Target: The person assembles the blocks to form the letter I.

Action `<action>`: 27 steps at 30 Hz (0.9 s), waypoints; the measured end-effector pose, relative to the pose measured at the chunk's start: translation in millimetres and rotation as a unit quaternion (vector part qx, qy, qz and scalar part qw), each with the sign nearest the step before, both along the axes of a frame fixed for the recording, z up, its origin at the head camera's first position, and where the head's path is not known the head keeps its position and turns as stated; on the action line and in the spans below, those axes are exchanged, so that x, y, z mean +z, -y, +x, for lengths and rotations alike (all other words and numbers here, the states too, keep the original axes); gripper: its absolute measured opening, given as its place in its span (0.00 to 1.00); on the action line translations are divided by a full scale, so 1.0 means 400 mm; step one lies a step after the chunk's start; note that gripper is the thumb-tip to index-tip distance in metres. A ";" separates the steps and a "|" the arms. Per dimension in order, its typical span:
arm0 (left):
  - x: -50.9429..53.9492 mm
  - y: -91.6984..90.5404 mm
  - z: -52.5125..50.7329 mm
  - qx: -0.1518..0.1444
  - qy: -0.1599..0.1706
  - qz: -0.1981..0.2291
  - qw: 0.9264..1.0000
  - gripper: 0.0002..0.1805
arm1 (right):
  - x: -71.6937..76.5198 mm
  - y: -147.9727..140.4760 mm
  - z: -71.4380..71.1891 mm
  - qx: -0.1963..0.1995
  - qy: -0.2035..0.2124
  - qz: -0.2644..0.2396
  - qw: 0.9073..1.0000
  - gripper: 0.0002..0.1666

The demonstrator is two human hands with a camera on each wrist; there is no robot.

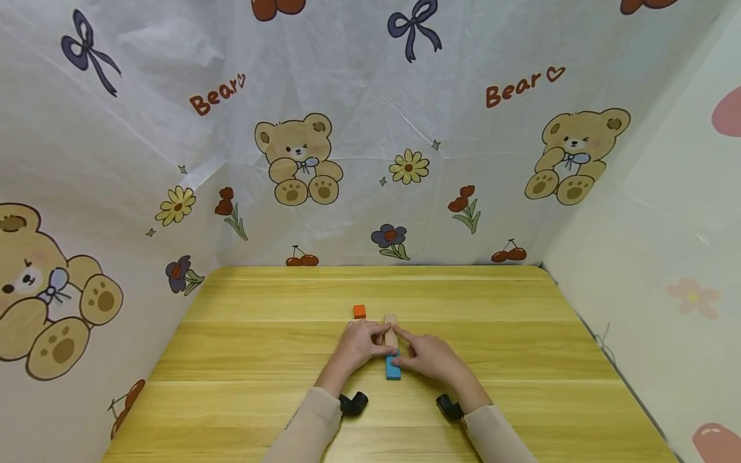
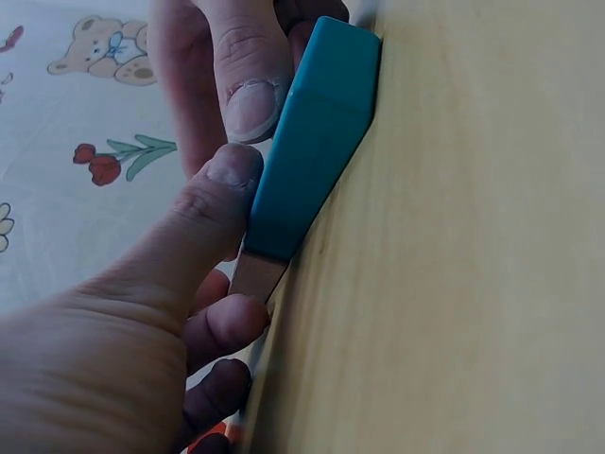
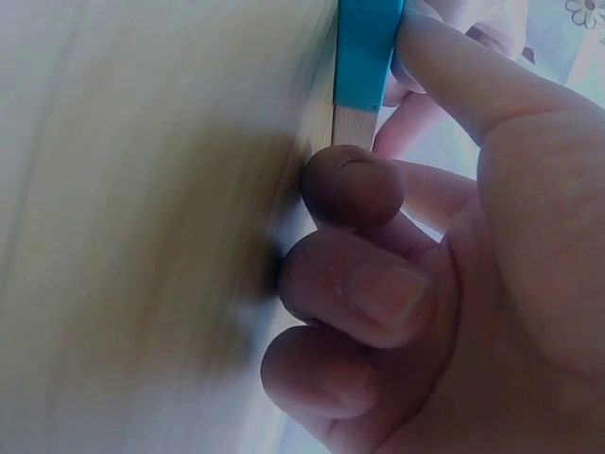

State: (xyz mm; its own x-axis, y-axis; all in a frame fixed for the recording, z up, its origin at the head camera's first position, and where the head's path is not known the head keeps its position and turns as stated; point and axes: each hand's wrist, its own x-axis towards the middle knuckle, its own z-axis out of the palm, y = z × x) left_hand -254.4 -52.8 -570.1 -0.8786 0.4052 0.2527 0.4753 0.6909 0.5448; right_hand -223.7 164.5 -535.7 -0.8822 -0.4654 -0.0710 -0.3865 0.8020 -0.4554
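While the orange block (image 1: 359, 311) is left out of line, just beyond the left hand (image 1: 357, 343) toward the far edge of the table (image 1: 260, 360), the left thumb is laid against the blue block (image 1: 393, 370), fingertips at the wood block (image 1: 391, 339). The two are set end to end mid-table, blue toward the near edge; blue is also touched by the right hand's (image 1: 435, 355) thumb. Whether pinched or merely pressed cannot be told. Two-block alignment judged nearly done; orange not yet joined.
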 end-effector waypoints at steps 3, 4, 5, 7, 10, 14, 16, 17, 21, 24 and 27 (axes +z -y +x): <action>-0.001 0.000 0.001 -0.004 0.001 0.004 1.000 0.35 | 0.000 -0.002 0.002 0.002 -0.003 0.002 1.000 0.47; -0.003 0.000 0.000 -0.005 0.000 0.004 1.000 0.35 | 0.000 -0.002 0.003 0.003 -0.003 0.002 1.000 0.47; -0.004 0.000 0.000 -0.007 0.000 0.006 1.000 0.35 | -0.001 -0.003 0.003 0.004 -0.002 0.004 1.000 0.47; -0.006 0.000 0.000 -0.008 0.000 0.012 1.000 0.34 | 0.000 -0.002 0.004 0.003 0.004 0.002 1.000 0.48; -0.010 0.000 -0.001 -0.009 0.001 0.028 1.000 0.32 | -0.001 -0.001 0.003 0.000 0.014 0.001 1.000 0.48; -0.013 0.002 -0.003 -0.004 0.020 0.068 0.998 0.30 | -0.001 0.001 0.003 -0.004 0.019 0.001 1.000 0.48; -0.014 0.003 -0.004 0.001 0.028 0.091 0.995 0.29 | 0.000 0.000 0.003 -0.003 0.019 0.003 1.000 0.48; -0.015 0.004 -0.005 0.005 0.028 0.099 0.995 0.29 | 0.000 -0.001 0.004 -0.002 0.018 0.003 1.000 0.48; -0.014 0.011 -0.010 0.021 0.006 0.131 0.991 0.27 | 0.001 -0.002 0.005 0.003 0.016 0.001 1.000 0.47; -0.011 0.023 -0.014 0.039 -0.004 0.154 0.987 0.27 | 0.002 -0.002 0.005 0.004 0.018 -0.002 1.000 0.47; -0.005 0.040 -0.018 0.056 0.006 0.181 0.982 0.29 | 0.001 -0.001 0.004 0.001 0.018 -0.003 1.000 0.47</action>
